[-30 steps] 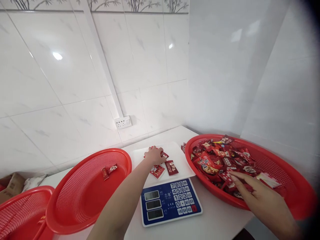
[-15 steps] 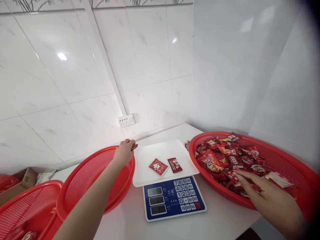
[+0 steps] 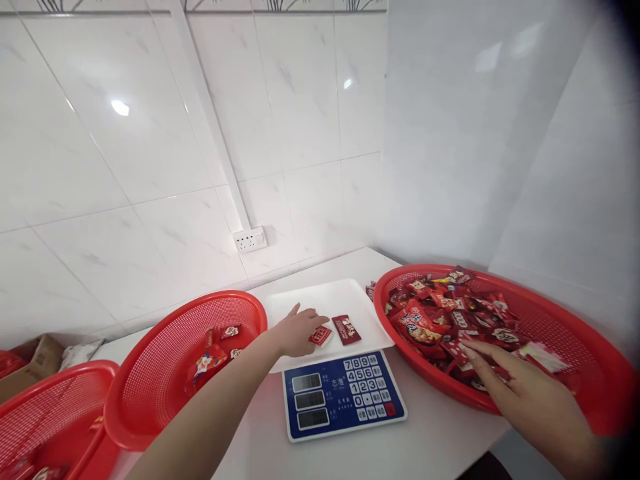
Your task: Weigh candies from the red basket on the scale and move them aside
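Observation:
My left hand [image 3: 299,332] reaches over the white tray [image 3: 345,293] of the scale with its fingers stretched out. Its fingertips are at a red snack packet [image 3: 321,335], partly covering it. A darker red packet [image 3: 347,329] lies just to the right on the tray. Over the right red basket [image 3: 595,340], heaped with small red snack packets, is my right hand [image 3: 530,393]. Its thumb and forefinger come together on a white-dotted red packet [image 3: 456,351]; the other fingers are partly hidden.
The scale's blue keypad panel [image 3: 345,393] faces me. A middle red basket [image 3: 145,360] holds several packets, partly behind my left forearm. Another red basket [image 3: 45,393] and a cardboard box [image 3: 43,360] stand at far left. A wall socket [image 3: 250,239] is behind.
My left hand has moved right, from the middle basket's rim to the packet on the tray. The small packet it held is no longer visible in it. My right hand stays at the dotted packet.

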### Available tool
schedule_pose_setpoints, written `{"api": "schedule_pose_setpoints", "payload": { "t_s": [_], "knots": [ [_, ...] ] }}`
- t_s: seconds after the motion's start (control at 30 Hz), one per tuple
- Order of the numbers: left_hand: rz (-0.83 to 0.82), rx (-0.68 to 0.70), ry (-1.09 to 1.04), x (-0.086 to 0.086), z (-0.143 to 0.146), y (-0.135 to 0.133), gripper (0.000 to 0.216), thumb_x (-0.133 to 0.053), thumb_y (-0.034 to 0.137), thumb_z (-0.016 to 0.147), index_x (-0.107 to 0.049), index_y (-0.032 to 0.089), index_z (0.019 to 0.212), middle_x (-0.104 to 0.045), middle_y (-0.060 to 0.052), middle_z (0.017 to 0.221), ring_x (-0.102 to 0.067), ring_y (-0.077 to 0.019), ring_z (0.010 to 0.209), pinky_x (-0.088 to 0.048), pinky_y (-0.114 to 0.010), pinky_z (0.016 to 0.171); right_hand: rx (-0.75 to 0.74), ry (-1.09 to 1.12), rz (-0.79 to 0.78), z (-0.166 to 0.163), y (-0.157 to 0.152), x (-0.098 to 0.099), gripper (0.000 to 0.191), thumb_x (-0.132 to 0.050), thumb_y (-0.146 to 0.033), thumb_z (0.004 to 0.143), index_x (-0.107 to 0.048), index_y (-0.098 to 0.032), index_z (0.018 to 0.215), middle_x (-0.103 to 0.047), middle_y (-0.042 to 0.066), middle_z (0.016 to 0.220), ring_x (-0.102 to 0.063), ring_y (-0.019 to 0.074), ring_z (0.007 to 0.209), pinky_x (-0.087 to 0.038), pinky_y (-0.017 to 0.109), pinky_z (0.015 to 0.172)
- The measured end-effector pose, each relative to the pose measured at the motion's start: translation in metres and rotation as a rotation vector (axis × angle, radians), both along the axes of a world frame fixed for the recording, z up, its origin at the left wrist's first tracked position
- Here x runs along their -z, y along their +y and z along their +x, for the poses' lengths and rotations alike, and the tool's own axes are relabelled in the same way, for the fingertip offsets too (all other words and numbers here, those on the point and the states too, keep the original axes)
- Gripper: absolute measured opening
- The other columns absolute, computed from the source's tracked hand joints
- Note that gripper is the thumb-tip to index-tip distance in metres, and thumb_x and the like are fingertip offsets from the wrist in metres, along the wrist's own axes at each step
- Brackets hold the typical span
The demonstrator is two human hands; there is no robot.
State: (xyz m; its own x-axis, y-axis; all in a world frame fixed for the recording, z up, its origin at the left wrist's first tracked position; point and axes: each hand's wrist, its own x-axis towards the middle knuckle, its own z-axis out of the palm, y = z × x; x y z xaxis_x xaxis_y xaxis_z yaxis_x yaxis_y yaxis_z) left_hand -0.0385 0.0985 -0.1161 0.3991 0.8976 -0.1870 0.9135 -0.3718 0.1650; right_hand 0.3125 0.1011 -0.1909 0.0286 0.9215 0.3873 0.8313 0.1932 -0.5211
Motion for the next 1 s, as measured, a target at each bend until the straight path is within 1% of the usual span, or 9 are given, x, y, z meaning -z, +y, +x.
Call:
{"api": "schedule_pose_setpoints", "payload": {
  "t_s": [0.1, 0.17, 0.27, 0.37, 0.43, 0.53, 0.67, 0.83, 1.0],
  "knots": [
    [0.028, -0.042, 0.001, -0.002, 0.001, 0.008, 0.057, -0.048, 0.013, 0.07, -0.045, 0.018, 0.126, -0.058, -0.012, 0.116, -0.055, -0.0282, 0.106, -0.038, -0.047, 0.095, -0.027, 0.01, 0.046, 0.001, 0.001, 0.003, 0.04, -0.041, -0.054, 0.078, -0.067, -0.026, 0.093, -0.072, 0.004, 0.092, -0.067, 0.026, 0.084, -0.053, 0.038, 0.07],
    [0.054, -0.054, -0.011, -0.005, 0.003, 0.011, 0.05, -0.039, 0.012, 0.076, -0.047, 0.016, 0.125, -0.055, -0.013, 0.116, -0.057, -0.0256, 0.099, -0.045, -0.039, 0.084, -0.038, 0.007, 0.064, 0.002, 0.003, 0.006, 0.039, -0.042, -0.054, 0.078, -0.066, -0.027, 0.094, -0.072, 0.004, 0.093, -0.067, 0.026, 0.085, -0.053, 0.038, 0.07],
    [0.067, 0.0, -0.018, -0.006, 0.016, 0.015, 0.052, -0.035, 0.009, 0.078, -0.047, 0.022, 0.127, -0.052, -0.01, 0.116, -0.056, -0.0222, 0.099, -0.044, -0.034, 0.083, -0.041, -0.003, 0.07, 0.003, 0.005, 0.01, 0.037, -0.043, -0.052, 0.08, -0.066, -0.028, 0.094, -0.072, 0.003, 0.094, -0.067, 0.0257, 0.085, -0.053, 0.038, 0.07],
    [0.025, 0.076, 0.018, -0.002, 0.035, 0.02, 0.062, -0.044, 0.007, 0.072, -0.045, 0.03, 0.13, -0.053, -0.009, 0.114, -0.055, -0.0253, 0.101, -0.045, -0.035, 0.079, -0.053, -0.002, 0.085, 0.003, 0.005, 0.01, 0.037, -0.043, -0.051, 0.08, -0.066, -0.027, 0.094, -0.072, 0.003, 0.094, -0.066, 0.0256, 0.087, -0.053, 0.038, 0.072],
    [0.004, 0.102, 0.051, 0.001, 0.046, 0.023, 0.066, -0.05, 0.006, 0.067, -0.046, 0.03, 0.129, -0.053, -0.011, 0.116, -0.054, -0.0292, 0.102, -0.045, -0.037, 0.076, -0.051, 0.004, 0.091, 0.003, 0.004, 0.01, 0.038, -0.042, -0.052, 0.08, -0.067, -0.027, 0.094, -0.072, 0.003, 0.095, -0.066, 0.0259, 0.088, -0.053, 0.039, 0.074],
    [0.009, 0.11, 0.087, 0.004, 0.055, 0.025, 0.057, -0.054, 0.008, 0.065, -0.053, 0.024, 0.119, -0.054, -0.014, 0.114, -0.055, -0.0316, 0.099, -0.046, -0.039, 0.072, -0.043, 0.012, 0.078, 0.003, 0.003, 0.01, 0.038, -0.043, -0.053, 0.079, -0.067, -0.027, 0.095, -0.071, 0.003, 0.096, -0.066, 0.026, 0.088, -0.053, 0.04, 0.074],
    [0.051, 0.112, 0.105, 0.004, 0.054, 0.022, 0.04, -0.052, 0.009, 0.067, -0.057, 0.02, 0.105, -0.051, -0.014, 0.118, -0.053, -0.0304, 0.1, -0.045, -0.038, 0.073, -0.044, 0.009, 0.076, 0.003, 0.004, 0.012, 0.039, -0.042, -0.053, 0.079, -0.066, -0.027, 0.095, -0.071, 0.003, 0.096, -0.066, 0.0258, 0.089, -0.052, 0.039, 0.074],
    [0.076, 0.064, 0.105, 0.001, 0.043, 0.018, 0.024, -0.049, 0.015, 0.075, -0.055, 0.021, 0.098, -0.059, -0.01, 0.101, -0.056, -0.0259, 0.089, -0.045, -0.036, 0.071, -0.054, -0.015, 0.097, 0.004, 0.006, 0.015, 0.037, -0.043, -0.052, 0.08, -0.066, -0.028, 0.095, -0.071, 0.003, 0.096, -0.066, 0.0259, 0.087, -0.052, 0.038, 0.071],
    [0.155, -0.013, 0.079, 0.006, 0.029, 0.014, 0.017, -0.051, 0.023, 0.079, -0.054, 0.021, 0.096, -0.059, -0.01, 0.1, -0.053, -0.0263, 0.1, -0.042, -0.036, 0.081, -0.023, -0.01, 0.056, 0.006, 0.007, 0.018, 0.04, -0.041, -0.056, 0.078, -0.065, -0.03, 0.097, -0.071, 0.003, 0.097, -0.066, 0.0286, 0.087, -0.053, 0.043, 0.07]
  ]
}}
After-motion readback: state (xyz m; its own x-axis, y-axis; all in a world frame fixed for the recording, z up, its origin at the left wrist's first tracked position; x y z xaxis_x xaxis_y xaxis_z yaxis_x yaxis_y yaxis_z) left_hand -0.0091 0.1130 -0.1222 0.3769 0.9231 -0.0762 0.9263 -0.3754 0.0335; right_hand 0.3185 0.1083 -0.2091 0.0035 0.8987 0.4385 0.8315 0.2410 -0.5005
